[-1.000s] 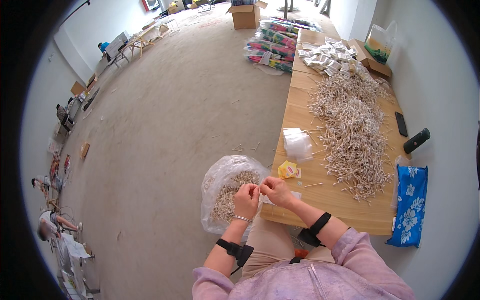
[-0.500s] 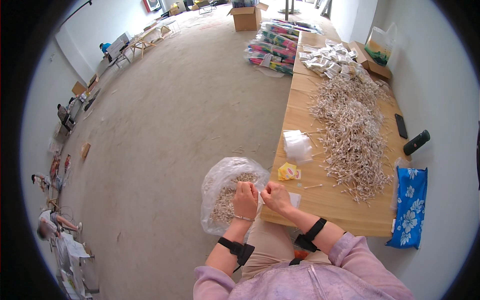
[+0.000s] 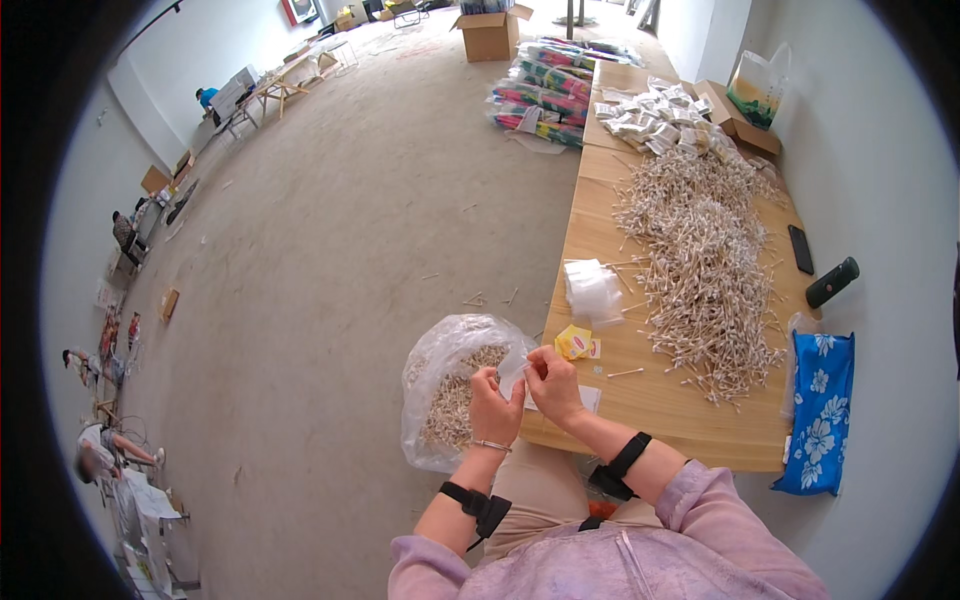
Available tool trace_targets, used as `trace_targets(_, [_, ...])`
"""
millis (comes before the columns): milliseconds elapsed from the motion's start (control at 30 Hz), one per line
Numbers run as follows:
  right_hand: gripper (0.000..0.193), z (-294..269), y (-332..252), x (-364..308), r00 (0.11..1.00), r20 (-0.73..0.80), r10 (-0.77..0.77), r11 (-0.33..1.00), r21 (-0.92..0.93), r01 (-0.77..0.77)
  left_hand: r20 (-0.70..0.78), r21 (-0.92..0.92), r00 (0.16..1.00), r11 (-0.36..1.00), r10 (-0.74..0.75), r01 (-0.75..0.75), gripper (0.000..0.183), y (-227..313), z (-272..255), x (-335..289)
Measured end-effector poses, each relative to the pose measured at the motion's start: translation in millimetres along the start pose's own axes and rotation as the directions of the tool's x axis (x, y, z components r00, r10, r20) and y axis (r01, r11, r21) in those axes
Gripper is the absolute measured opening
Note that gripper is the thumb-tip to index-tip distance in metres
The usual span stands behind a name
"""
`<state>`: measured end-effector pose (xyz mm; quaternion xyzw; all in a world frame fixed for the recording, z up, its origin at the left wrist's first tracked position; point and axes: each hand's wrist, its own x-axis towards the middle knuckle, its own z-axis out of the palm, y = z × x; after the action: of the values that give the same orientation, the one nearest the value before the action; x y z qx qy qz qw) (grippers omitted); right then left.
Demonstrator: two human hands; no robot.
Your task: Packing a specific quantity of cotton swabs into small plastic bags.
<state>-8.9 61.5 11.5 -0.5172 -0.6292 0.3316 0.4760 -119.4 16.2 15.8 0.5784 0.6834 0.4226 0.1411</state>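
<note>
Place: packing workshop, lg open rm | bare grey floor (image 3: 330, 220) | wood-top table (image 3: 591, 215) w/ big heap of cotton swabs (image 3: 700, 260) + many sm. packets (image 3: 650, 118) | cardboard box (image 3: 489, 40) & plastic-wrapped bundles (image 3: 545, 98) on floor | other ppl (image 3: 126, 235) along L wall (image 3: 75, 215)

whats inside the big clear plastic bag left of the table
In the plastic bag, a heap of loose cotton swabs shows. The left hand hides part of the bag's right side, and anything beneath the top layer cannot be seen.
</note>
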Motion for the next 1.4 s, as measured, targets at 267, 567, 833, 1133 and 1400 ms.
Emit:
trace_targets(267, [0.011,4.0,-3.6,-3.5,0.99,0.141,0.023,0.998,0.058,-0.031,0.101,-0.476,0.911,0.785,-0.4,0.397,0.03,-23.8,12.9,-4.0])
trace_targets(567, [0.005,19.0,9.7,3.2,0.954,0.236,-0.183,0.976,-0.072,0.205,-0.128,-0.218,0.962,0.953,-0.241,0.21,0.029,-38.1,10.7,-5.5])
trace_targets(833, [0.005,39.8,30.9,28.7,0.899,0.396,-0.186,0.949,-0.164,0.269,0.28,-0.816,0.734,0.249,-0.619,0.522,0.028,-80.9,15.5,-20.2])
trace_targets(1133, [0.006,42.7,52.3,29.8,0.879,0.456,-0.136,0.941,-0.218,0.258,0.459,-0.738,0.598,0.093,-0.658,0.669,0.014,-92.4,38.8,-17.7])
trace_targets(1400, [0.008,6.4,58.4,28.7,0.837,0.524,-0.155,0.965,-0.102,0.242,0.375,-0.723,0.609,0.191,-0.699,0.664,0.016,-75.1,50.3,-37.1])
